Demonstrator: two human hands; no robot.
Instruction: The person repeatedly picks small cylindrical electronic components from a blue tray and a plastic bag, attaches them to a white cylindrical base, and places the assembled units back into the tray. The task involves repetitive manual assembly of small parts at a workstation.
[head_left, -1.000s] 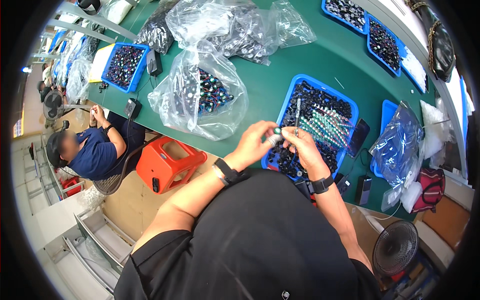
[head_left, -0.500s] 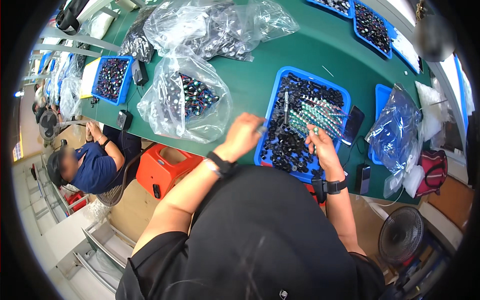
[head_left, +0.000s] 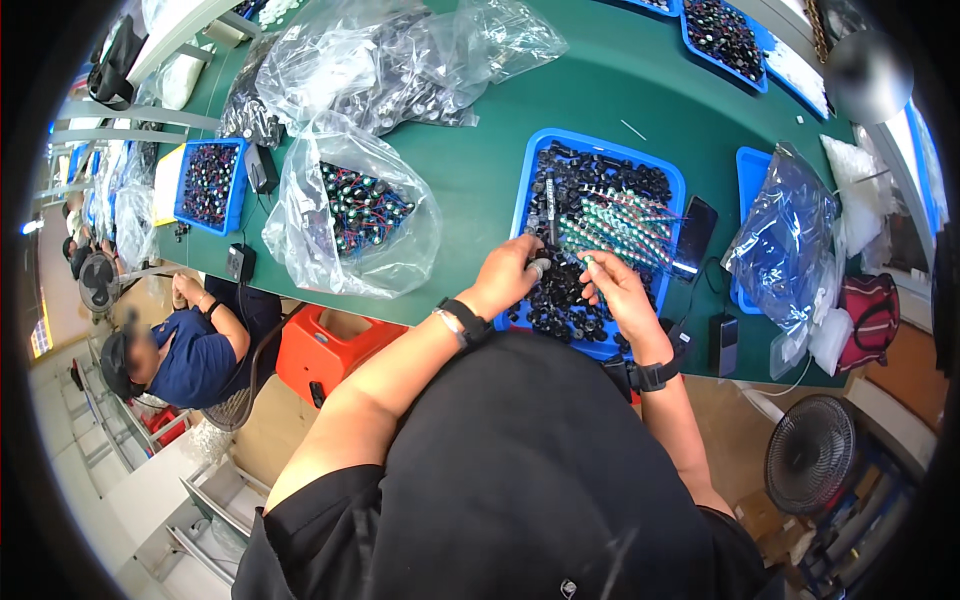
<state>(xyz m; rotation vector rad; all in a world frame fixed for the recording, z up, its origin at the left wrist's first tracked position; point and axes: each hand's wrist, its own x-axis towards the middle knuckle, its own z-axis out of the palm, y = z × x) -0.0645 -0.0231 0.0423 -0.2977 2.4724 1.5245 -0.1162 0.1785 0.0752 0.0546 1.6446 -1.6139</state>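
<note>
- Left hand (head_left: 506,276): positioned over the left side of the blue tray (head_left: 677,185), with bent fingertips at the black parts (head_left: 568,318). Whether the fingers are closed on a part cannot be determined.
- Grey item (head_left: 541,267): located at the left fingertips; its kind is unclear.
- Right hand (head_left: 624,296): raised over the lower right portion of the tray. Thumb and index finger are pinched together on a small green-and-white part (head_left: 588,261); the remaining fingers are curled.
- Tray contents: loose black parts cover the bottom. Rows of round green-and-white pieces (head_left: 618,226) with reddish wires lie diagonally on top, in the right half. A dark pen-like object (head_left: 551,203) lies on the parts near the left wall.
- Phone (head_left: 695,229): lies on the green table (head_left: 500,165), just beside the right wall of the tray.
- Transparent bag (head_left: 397,278): stands to the left of the tray, apart from it, and contains wired round parts (head_left: 360,205).
- Second blue tray (head_left: 752,168): located to the right of the phone, partly covered by a plastic bag (head_left: 783,228).
- Black device (head_left: 723,345): located near the table's front edge, right of the right hand.
- Co-worker (head_left: 203,345): seated at the left in a dark blue shirt, hands held together.
- Red stool (head_left: 322,358): located between the co-worker and the left forearm.
</note>
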